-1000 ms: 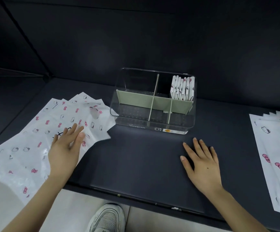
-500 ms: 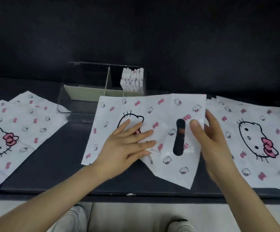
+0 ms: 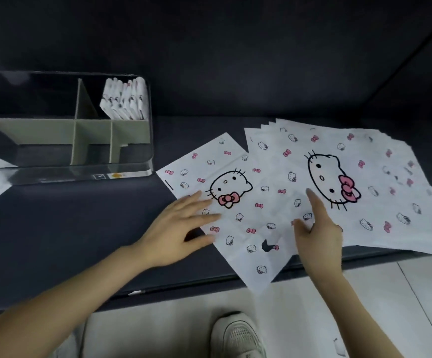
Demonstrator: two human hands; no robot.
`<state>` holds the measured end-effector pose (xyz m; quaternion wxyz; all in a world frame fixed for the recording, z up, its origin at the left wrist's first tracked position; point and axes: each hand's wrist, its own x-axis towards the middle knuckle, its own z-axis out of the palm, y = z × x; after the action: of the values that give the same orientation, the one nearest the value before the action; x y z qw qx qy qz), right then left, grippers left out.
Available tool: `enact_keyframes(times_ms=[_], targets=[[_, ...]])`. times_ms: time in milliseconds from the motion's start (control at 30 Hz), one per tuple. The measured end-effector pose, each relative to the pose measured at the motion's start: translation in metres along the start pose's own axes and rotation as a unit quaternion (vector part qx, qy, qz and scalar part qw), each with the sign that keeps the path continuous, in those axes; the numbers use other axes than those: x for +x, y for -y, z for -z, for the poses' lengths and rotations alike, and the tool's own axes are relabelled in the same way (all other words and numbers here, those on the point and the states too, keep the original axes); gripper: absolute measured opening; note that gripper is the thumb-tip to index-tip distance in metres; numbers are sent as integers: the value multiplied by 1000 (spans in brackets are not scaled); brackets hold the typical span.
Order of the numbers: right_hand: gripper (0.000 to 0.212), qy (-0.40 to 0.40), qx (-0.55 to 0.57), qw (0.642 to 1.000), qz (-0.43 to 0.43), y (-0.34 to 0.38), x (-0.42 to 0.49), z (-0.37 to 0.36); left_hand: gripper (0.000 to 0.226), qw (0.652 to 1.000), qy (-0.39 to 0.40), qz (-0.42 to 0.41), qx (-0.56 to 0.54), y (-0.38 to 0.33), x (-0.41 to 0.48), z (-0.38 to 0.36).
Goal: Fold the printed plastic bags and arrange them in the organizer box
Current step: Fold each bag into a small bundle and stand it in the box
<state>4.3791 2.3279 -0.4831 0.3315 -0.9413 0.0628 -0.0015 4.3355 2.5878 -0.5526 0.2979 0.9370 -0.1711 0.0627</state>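
Printed bag (image 3: 235,197) no longer lifted, laid flat right of organizer box (image 3: 142,174). Left hand (image 3: 181,228) spread on it; right hand (image 3: 315,233) straight-fingered at edge farther from box. Looks ready for folding.

Nothing legible: label (image 3: 111,175) on the organizer box (image 3: 54,177) is blurred.

Dark worktop (image 3: 54,228) carries one flat printed bag (image 3: 238,220) under straight-fingered left hand (image 3: 176,228) and right hand (image 3: 315,233), bag stack (image 3: 380,177) just beside, clear organizer box (image 3: 80,174) with folded bags (image 3: 125,102) upright rear-right.
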Motion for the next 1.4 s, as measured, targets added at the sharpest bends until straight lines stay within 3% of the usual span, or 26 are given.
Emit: enact_keyframes(times_ms=[133, 200, 267, 333, 433, 500, 567, 633, 667, 733, 767, 833, 900, 967, 1100, 1267, 1400], targets=[[26, 68, -22, 997, -4, -5, -5, -1, 65, 998, 33, -47, -18, -13, -15, -15], [18, 114, 105, 985, -71, 5, -10, 4, 76, 997, 52, -54, -17, -17, -15, -17], [11, 162, 295, 929, -156, 18, -12, 14, 87, 997, 68, -45, -18, -18, -17, -14], [12, 192, 410, 871, -192, 27, -8, 26, 92, 997, 75, -35, -2, -15, -21, -9], [20, 227, 510, 807, -191, 41, 3, 39, 85, 997, 34, -47, 42, -12, -27, -5], [22, 248, 520, 798, -179, 52, 10, 39, 78, 999, -20, -25, 30, -15, -29, -7], [24, 250, 508, 807, -168, 62, 15, 32, 77, 991, -98, 79, -40, -21, -27, -7], [29, 216, 495, 828, -151, 68, 19, 21, 71, 943, -144, 243, -174, -29, -24, 0], [33, 184, 471, 852, -131, 69, 19, 16, 56, 912, -159, 298, -233, -29, -22, 1], [39, 91, 337, 935, -67, 66, 19, 6, 20, 879, -173, 348, -278, -28, -19, 5], [41, 48, 231, 971, -30, 60, 19, 2, 20, 876, -178, 354, -277, -29, -18, 9], [47, 24, 44, 999, 1, 46, 18, -10, 29, 880, -188, 344, -267, -25, -18, 13], [47, 57, -58, 997, -11, 31, 18, -23, 33, 889, -182, 339, -249, -22, -17, 15], [37, 77, -86, 993, 11, 24, 17, -34, 32, 898, -166, 338, -230, -17, -16, 18], [27, 61, -77, 995, 30, 24, 25, -41, 34, 906, -138, 344, -205, -14, -8, 25], [23, 104, 25, 993, -48, 30, 29, -43, 40, 911, -124, 360, -159, -5, -3, 27], [35, 132, -16, 988, -74, 29, 27, -46, 60, 947, -143, 287, 4, 0, -6, 35]])
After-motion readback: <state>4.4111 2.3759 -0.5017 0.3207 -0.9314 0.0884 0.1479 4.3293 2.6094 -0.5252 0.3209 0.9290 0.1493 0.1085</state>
